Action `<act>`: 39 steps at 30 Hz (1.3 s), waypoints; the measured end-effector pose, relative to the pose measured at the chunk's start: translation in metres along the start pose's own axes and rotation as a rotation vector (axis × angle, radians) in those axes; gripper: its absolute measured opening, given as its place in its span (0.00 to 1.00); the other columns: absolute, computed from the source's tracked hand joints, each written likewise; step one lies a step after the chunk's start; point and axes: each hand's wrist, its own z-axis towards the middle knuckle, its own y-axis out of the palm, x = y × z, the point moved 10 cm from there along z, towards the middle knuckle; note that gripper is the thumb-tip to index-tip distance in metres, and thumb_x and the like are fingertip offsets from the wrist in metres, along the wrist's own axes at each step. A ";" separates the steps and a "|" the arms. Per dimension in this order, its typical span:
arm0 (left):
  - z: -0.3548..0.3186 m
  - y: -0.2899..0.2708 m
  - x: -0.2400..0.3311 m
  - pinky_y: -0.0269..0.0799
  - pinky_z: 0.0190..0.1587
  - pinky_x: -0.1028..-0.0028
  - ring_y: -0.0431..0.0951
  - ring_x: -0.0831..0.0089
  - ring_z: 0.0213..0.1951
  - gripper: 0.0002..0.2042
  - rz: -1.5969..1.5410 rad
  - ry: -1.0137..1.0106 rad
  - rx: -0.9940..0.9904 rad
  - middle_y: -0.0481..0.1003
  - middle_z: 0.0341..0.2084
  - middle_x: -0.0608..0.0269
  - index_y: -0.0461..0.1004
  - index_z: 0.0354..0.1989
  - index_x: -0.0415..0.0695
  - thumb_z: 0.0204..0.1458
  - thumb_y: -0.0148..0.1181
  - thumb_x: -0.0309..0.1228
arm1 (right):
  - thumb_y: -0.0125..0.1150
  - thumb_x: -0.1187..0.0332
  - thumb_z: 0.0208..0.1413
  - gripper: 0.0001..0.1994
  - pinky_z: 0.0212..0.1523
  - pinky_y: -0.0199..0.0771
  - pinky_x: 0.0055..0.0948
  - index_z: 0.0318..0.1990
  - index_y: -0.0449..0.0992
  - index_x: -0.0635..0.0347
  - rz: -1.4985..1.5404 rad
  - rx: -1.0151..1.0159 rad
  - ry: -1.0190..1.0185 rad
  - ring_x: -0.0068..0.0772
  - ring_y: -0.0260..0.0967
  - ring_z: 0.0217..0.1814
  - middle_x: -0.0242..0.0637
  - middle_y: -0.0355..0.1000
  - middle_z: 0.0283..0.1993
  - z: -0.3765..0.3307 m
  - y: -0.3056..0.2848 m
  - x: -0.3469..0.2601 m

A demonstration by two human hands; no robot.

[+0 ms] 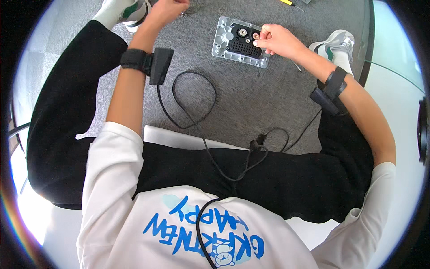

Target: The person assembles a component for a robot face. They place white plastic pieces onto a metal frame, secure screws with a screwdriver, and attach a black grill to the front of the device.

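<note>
A silver metal housing (222,38) lies flat on the grey carpet, with a black perforated plate (244,48) set in it. Several small round metal parts sit on the plate, among them a silver ring (242,32) and a copper-coloured one. Over the plate's right side is my right hand (277,40), thumb and forefinger pinched together; whatever lies between them is hidden. Farther left, my left hand (170,10) is at the upper edge, partly cut off, with fingers drawn together. Tiny shiny bits (182,15) show just below its fingertips, too small to name.
A yellow-handled screwdriver (289,3) lies beyond the housing. A thin metal rod (296,64) shows by my right wrist. Black cables (215,96) loop over the carpet (251,107) and my lap from the wrist-worn devices. My shoes (338,42) flank the work area.
</note>
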 end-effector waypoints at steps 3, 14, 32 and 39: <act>0.002 0.003 -0.007 0.77 0.47 0.67 0.83 0.68 0.41 0.16 0.245 0.133 0.045 0.83 0.39 0.58 0.81 0.47 0.42 0.54 0.67 0.37 | 0.64 0.56 0.65 0.15 0.30 0.74 0.23 0.34 0.73 0.59 0.198 -0.083 0.039 0.20 0.73 0.29 0.29 0.74 0.30 -0.002 0.000 0.003; -0.022 0.011 0.021 0.78 0.44 0.64 0.84 0.60 0.40 0.13 0.561 0.132 0.212 0.83 0.34 0.57 0.78 0.43 0.45 0.52 0.70 0.35 | 0.58 0.55 0.69 0.16 0.35 0.75 0.24 0.36 0.74 0.58 0.220 -0.144 0.046 0.22 0.74 0.34 0.31 0.74 0.34 -0.007 -0.002 0.002; -0.023 0.007 0.032 0.76 0.36 0.69 0.81 0.71 0.30 0.10 0.509 0.134 0.043 0.81 0.28 0.60 0.79 0.40 0.41 0.52 0.69 0.32 | 0.55 0.62 0.68 0.11 0.29 0.77 0.27 0.39 0.73 0.62 0.184 -0.156 -0.005 0.25 0.75 0.29 0.34 0.74 0.32 -0.003 0.000 0.005; -0.026 0.008 0.034 0.77 0.36 0.70 0.82 0.71 0.30 0.10 0.461 0.056 -0.077 0.81 0.27 0.59 0.78 0.39 0.40 0.53 0.68 0.31 | 0.56 0.62 0.67 0.12 0.32 0.78 0.28 0.38 0.74 0.61 0.175 -0.147 -0.017 0.26 0.77 0.32 0.35 0.75 0.34 -0.004 -0.002 0.002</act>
